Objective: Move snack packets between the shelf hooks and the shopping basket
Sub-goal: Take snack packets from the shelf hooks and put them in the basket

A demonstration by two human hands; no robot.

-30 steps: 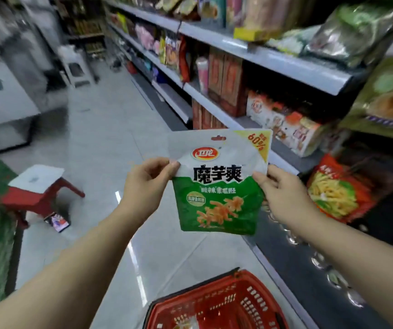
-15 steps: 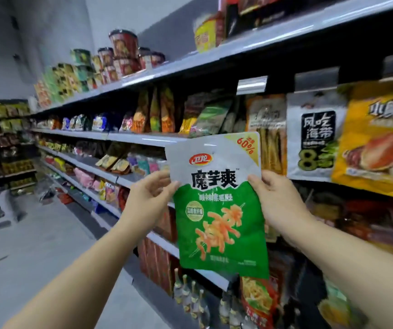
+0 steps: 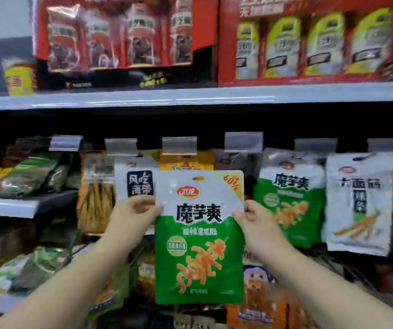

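I count two green snack packets (image 3: 199, 236), one between my two hands and one hanging at three o'clock, and six hook tags (image 3: 179, 145).

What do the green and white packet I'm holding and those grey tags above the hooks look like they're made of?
Green and white packet: seemingly glossy plastic film, thin and flexible, judging by its sheen and slight creases. Grey tags: probably clear or frosted rigid plastic, smooth and curved; blur leaves it uncertain.

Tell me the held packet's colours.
Head view: packet white on top, green below, orange snack picture.
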